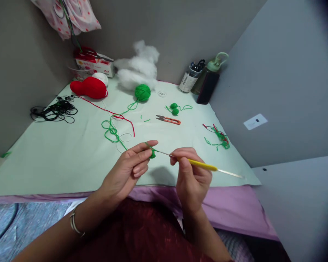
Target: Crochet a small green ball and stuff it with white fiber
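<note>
Between the thumb and fingers of my left hand (131, 162) is a small green crochet piece (153, 153), partly hidden by the fingertips. Green yarn (111, 133) runs from this hand back over the table to a green yarn ball (142, 92). My right hand (194, 174) is closed around the yellow handle of a crochet hook (203, 165). The hook's thin metal tip points left and meets the green yarn at the piece. A second metal end sticks out to the right of the handle.
Orange thread snips (168, 120) lie beyond my hands, near two small green balls (175, 109). Yarn scraps (221, 138) are at right. A red stuffed piece (90, 88), black cables (56, 110) and white stuffing (139, 67) lie farther back. A phone (207, 87) leans against a bottle (214, 63).
</note>
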Tool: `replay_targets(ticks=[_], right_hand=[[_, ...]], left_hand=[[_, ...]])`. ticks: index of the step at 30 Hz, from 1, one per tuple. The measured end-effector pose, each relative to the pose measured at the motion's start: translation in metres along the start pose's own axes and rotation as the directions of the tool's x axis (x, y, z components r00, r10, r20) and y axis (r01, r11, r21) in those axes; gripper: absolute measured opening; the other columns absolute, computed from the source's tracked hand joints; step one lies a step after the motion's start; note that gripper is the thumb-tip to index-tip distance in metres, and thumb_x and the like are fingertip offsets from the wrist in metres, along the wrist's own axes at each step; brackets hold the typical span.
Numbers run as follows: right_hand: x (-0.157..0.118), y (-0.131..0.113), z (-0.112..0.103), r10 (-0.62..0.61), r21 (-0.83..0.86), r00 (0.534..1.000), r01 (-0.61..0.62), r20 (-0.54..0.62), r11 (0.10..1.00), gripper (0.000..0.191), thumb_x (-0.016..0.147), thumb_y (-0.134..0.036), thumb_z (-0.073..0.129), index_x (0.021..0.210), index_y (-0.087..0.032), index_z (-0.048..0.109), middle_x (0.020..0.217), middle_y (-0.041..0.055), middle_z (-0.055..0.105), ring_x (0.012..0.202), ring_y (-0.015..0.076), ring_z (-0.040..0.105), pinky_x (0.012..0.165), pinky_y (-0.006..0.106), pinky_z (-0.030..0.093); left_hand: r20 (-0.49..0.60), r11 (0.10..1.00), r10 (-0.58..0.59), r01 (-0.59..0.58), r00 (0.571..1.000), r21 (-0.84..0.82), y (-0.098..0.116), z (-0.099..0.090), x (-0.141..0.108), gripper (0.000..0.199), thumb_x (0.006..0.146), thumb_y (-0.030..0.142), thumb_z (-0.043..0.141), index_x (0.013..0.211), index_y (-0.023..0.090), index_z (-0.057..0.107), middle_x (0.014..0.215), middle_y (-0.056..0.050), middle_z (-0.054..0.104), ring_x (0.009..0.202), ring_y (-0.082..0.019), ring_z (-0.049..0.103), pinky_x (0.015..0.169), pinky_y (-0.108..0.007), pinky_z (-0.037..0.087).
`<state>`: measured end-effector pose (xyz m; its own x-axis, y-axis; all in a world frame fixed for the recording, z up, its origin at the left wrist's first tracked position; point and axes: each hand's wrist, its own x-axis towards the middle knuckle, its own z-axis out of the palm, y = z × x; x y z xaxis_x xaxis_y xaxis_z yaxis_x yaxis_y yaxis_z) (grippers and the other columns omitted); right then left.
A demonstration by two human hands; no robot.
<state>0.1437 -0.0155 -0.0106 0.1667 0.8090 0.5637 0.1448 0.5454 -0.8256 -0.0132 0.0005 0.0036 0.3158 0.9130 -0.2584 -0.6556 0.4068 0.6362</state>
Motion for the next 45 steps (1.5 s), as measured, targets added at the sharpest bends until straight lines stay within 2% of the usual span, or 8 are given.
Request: replay_targets(ticks=[8,17,25,29,33,40,42,45], right_hand=[[0.004,0.006,0.003,0.25,0.246,0.965,-0.263,0.084,0.933,0.014,0.1,-0.028,0.066,0.098,-0.027,0.08,0.091,0.0022,0.074,0.079,0.0151,0.064,0.073,0.031,0.053],[0.01,-0.001,-0.003,0.332,0.377,0.935,-0.354,0.125,0.856,0.023,0.103,-0.032,0.06,0.089,-0.021,0.075,0.085,0.0023,0.073,0.069,0.0123,0.064,0.07,0.028,0.056],[0.002,-0.007,-0.006,0.177,0.137,0.979,-0.19,0.105,0.972,0.022,0.106,-0.026,0.053,0.098,-0.023,0.073,0.091,0.003,0.073,0.077,0.0152,0.067,0.072,0.032,0.056],[-0.003,-0.009,-0.006,-0.013,-0.056,0.987,0.022,0.158,0.998,0.022,0.105,-0.016,0.051,0.107,-0.025,0.072,0.095,0.0032,0.073,0.085,0.0171,0.068,0.077,0.035,0.056],[-0.007,-0.009,-0.007,-0.165,-0.148,0.964,0.199,0.211,0.969,0.026,0.102,-0.011,0.051,0.114,-0.025,0.069,0.098,0.0051,0.074,0.094,0.0207,0.069,0.081,0.039,0.057],[-0.004,-0.006,-0.007,-0.208,-0.165,0.958,0.241,0.195,0.956,0.027,0.102,-0.009,0.049,0.115,-0.025,0.067,0.096,0.0049,0.073,0.091,0.0193,0.07,0.079,0.037,0.059],[-0.006,-0.001,-0.005,-0.267,-0.242,0.935,0.322,0.234,0.915,0.028,0.101,-0.01,0.052,0.12,-0.026,0.067,0.098,0.0055,0.073,0.091,0.0198,0.07,0.077,0.037,0.06],[-0.012,0.007,-0.002,-0.372,-0.407,0.89,0.453,0.265,0.793,0.037,0.098,-0.012,0.061,0.129,-0.03,0.068,0.107,0.0072,0.073,0.096,0.0219,0.071,0.076,0.037,0.061]], left_hand=[[0.05,0.955,0.114,-0.124,0.992,0.27,-0.008,0.004,-0.006,0.028,0.09,0.024,0.078,0.118,0.022,0.08,0.071,0.002,0.065,0.061,-0.008,0.06,0.065,-0.019,0.049],[0.007,0.961,0.112,-0.11,0.994,0.254,-0.005,0.004,-0.007,0.028,0.084,0.023,0.082,0.111,0.021,0.081,0.082,0.002,0.063,0.056,-0.006,0.053,0.053,-0.02,0.048],[0.013,0.853,0.221,-0.2,0.975,0.482,-0.003,0.0,-0.009,0.029,0.086,0.022,0.079,0.114,0.024,0.081,0.082,0.002,0.065,0.06,-0.008,0.063,0.066,-0.024,0.052],[0.001,0.776,0.293,-0.238,0.956,0.584,0.001,0.007,-0.012,0.027,0.083,0.017,0.078,0.109,0.023,0.082,0.082,0.002,0.063,0.06,-0.009,0.062,0.063,-0.024,0.055],[0.003,0.711,0.395,-0.308,0.919,0.633,-0.002,0.009,-0.015,0.03,0.084,0.017,0.079,0.112,0.026,0.082,0.085,0.001,0.064,0.066,-0.011,0.063,0.062,-0.024,0.057],[0.098,0.547,0.574,-0.469,0.813,0.694,-0.008,0.006,-0.018,0.028,0.084,0.013,0.079,0.107,0.029,0.084,0.085,0.0,0.068,0.073,-0.012,0.066,0.072,-0.024,0.057],[0.052,0.605,0.545,-0.435,0.837,0.667,-0.009,0.007,-0.017,0.028,0.083,0.013,0.081,0.106,0.027,0.084,0.084,0.0,0.069,0.074,-0.011,0.065,0.072,-0.022,0.056],[-0.021,0.845,0.307,-0.262,0.952,0.466,-0.007,0.006,-0.014,0.044,0.081,0.018,0.085,0.124,0.026,0.077,0.075,0.004,0.063,0.056,-0.007,0.055,0.055,-0.017,0.049]])
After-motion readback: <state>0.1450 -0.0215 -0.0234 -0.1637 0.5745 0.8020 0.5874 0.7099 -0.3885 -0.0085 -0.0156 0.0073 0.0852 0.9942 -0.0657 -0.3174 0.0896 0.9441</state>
